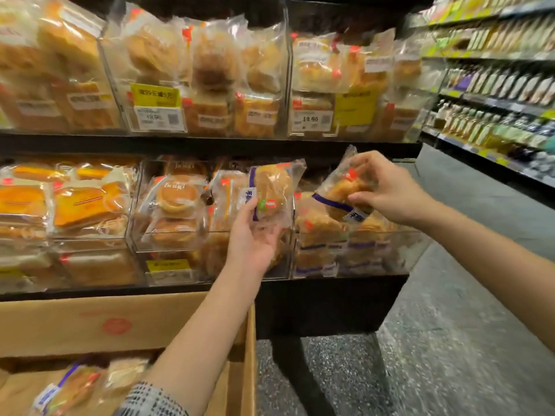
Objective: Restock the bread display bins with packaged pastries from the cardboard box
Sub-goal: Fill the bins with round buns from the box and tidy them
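Setting: shop aisle seen from above the hands, with a black two-tier bread display [210,142] of clear, hard-walled plastic bins, each packed with glossy, crinkled cellophane packets of golden baked goods.

Left hand [252,238]: palm up, its grip clamped round the lower part of a packaged pastry [271,190]. This packet is a clear film pouch around a round, browned bun, with a purple stripe down one side and a small green and orange sticker. It stands upright in front of the middle lower bin [210,253].

Right hand [387,190]: reaching in from the right, thumb and fingertips pinching a second packet [339,187]. It holds a lumpy, golden pastry in clear film with a purple band, and tilts above the lower right bin [360,256].

Lower right bin: rectangular, transparent, already holding a heap of similar purple-banded packets.

Cardboard box [126,325]: plain brown corrugated card, matte, with a faint red round print, open at the lower left below the display. More film-wrapped pastries [72,385] lie inside.

Price tags: yellow and white paper labels [156,106] on the bin fronts, print blurred.

Floor [450,340]: speckled grey, smooth and slightly shiny.

Far right: shelves [495,85] of bottles, out of focus.
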A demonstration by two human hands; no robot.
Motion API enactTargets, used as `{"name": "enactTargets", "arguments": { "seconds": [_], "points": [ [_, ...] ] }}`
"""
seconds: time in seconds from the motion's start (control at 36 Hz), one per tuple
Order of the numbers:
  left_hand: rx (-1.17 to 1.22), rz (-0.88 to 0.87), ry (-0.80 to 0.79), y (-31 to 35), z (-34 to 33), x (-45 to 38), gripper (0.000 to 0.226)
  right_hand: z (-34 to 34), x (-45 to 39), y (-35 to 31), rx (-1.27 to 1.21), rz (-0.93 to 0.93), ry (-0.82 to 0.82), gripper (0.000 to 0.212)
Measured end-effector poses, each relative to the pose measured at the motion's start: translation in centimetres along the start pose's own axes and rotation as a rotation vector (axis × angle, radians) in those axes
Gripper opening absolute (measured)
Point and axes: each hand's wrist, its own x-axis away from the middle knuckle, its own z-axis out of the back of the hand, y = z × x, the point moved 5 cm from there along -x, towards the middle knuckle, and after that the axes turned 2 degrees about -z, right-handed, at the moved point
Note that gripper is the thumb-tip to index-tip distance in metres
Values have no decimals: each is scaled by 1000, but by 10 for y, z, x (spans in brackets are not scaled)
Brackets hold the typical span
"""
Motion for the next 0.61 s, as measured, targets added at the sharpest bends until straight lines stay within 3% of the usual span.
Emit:
{"name": "enactTargets", "arguments": {
  "seconds": [0.08, 0.22, 0.28, 0.39, 0.53, 0.61],
  "points": [
    [35, 25, 87, -13, 7, -9, 42, 2, -27, 1, 136, 5, -42, 48],
    [85, -21, 152, -16, 14, -19, 31, -22, -63, 5, 313, -10, -232, 50],
    [45, -40, 164, -15, 15, -24, 31, -34, -72, 7, 421, 28, -175, 59],
    [-47, -92, 189, -13, 23, -36, 48, -48, -59, 10, 432, 4, 154, 57],
    [-150, -148, 194, -16, 23, -37, 67, -86, -26, 30, 321, -185, 39, 55],
    [-160, -153, 200, -18, 25, -38, 71, -88, -25, 37, 282, -192, 85, 55]
  ]
}}
